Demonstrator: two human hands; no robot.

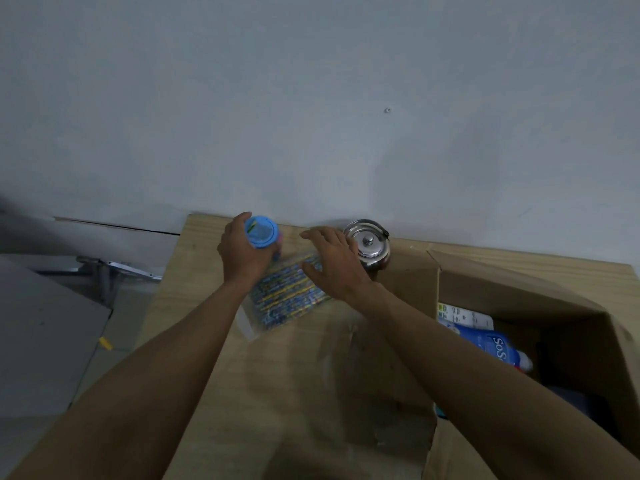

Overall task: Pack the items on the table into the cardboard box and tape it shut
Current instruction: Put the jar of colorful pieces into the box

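My left hand (239, 252) grips a container with a blue lid (261, 233) near the table's far edge. Beside it my right hand (334, 259) lies with fingers spread over the far end of a clear packet of colourful printed sticks (289, 297) lying flat on the table. A shiny steel kettle (369, 245) stands just right of that hand, against the wall. The open cardboard box (519, 289) sits at the right, its left flap lying on the table. Inside it I see a blue pouch (491, 342) and a white labelled pack (464, 315).
The wooden table (194, 306) ends at a grey wall behind. Left of the table, lower down, are grey slabs and a metal frame (104, 271) on the floor. A dark item (571, 400) lies deep in the box.
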